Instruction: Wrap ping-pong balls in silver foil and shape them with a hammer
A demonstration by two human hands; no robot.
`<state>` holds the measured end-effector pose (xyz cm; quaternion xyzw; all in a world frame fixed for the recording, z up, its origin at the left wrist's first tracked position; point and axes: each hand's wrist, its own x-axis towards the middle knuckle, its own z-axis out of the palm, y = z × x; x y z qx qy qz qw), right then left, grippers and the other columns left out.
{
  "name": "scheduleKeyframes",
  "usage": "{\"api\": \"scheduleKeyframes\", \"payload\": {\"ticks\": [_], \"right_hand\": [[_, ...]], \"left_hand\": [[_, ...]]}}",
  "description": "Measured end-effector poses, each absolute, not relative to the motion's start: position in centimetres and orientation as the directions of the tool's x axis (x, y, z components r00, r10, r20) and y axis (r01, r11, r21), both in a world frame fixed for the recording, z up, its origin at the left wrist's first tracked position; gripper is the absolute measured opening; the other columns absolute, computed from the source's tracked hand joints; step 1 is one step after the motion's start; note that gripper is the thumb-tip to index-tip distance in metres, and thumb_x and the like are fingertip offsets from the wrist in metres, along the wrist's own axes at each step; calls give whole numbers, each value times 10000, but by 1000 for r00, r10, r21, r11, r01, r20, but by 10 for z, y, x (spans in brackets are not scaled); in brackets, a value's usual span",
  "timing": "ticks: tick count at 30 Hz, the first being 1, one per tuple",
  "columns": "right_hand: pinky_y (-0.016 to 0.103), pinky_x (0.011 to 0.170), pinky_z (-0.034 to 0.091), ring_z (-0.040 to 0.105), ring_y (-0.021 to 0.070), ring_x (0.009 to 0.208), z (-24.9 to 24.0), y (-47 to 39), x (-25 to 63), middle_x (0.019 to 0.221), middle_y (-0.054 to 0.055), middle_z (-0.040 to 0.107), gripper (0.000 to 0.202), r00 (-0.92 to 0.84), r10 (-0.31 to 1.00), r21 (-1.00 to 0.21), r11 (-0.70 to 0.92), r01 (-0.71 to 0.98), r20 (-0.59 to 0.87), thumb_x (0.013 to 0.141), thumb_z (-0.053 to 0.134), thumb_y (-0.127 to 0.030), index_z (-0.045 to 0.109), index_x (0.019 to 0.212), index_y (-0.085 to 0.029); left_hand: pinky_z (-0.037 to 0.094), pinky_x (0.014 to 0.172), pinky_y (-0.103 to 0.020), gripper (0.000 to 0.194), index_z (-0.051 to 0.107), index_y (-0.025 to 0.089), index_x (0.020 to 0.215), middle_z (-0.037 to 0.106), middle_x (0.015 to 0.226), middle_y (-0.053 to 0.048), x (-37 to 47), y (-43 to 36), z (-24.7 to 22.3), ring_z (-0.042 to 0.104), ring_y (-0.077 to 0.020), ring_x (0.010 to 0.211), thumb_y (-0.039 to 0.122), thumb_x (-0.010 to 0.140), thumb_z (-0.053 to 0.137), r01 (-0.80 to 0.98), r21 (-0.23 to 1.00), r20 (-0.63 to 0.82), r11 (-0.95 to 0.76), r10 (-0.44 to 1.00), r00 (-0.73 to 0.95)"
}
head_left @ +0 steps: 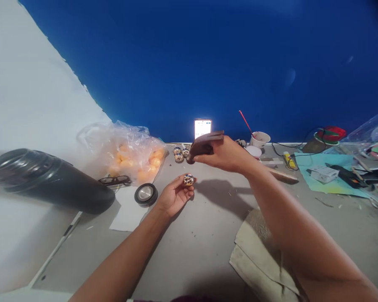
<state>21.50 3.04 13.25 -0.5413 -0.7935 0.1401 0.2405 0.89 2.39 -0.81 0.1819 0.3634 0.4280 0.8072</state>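
Between the thumb and fingers of my left hand (174,199) is a small round ball (189,180) with a shiny, patterned silver and dark surface. My right hand (229,156) is up and beyond it, closed on a dark brown, flat, folded-looking piece (204,142) whose material I cannot make out. The brown piece is apart from the ball in my left hand. Just behind its lower end, a few similar patterned balls (178,157) sit together on the grey table (176,251), partly covered by the piece.
A lit phone (203,127) leans against the blue wall. At left are a black bottle (50,180), its lid (146,194), glasses (115,180) and a plastic bag (129,147) of orange balls. At right are a cup (260,138), a cloth (255,256) and a blue sheet (327,184) under tools.
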Motion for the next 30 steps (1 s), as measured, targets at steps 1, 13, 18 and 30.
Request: {"api": "scheduleKeyframes", "payload": {"ticks": [1,13,18,30], "right_hand": [[271,768,488,677,206,884,140,34,214,1048,51,774,294,-298,923,-482,381,789,243,885,693,-363,768,1135,-227],[271,675,439,669,203,836,122,26,200,990,20,780,216,-194,946,-522,305,797,258,902,640,-344,782,1054,-284],[269,687,431,655,183,792,107,24,217,941,-5,778,174,-191,961,-485,266,833,198,878,671,-363,791,989,-302],[245,718,464,669,171,839,84,34,202,1019,19,783,190,-321,940,-592,324,738,114,904,668,-309,793,1041,-273]], "left_hand": [[554,601,-265,156,688,118,1017,757,1008,-169,10,24,-8,675,-153,652,174,990,546,-557,601,-445,572,819,361],[546,601,-262,229,679,127,1058,743,1083,-203,5,28,-7,641,-134,631,229,1034,475,-618,510,-432,599,799,418],[545,620,-253,191,668,117,1087,735,1068,-201,5,30,-12,648,-138,664,196,1006,515,-614,537,-416,579,815,404],[498,544,-238,181,660,124,1053,716,916,-125,7,32,-11,588,-125,593,202,1014,501,-612,593,-398,524,851,343]]}}
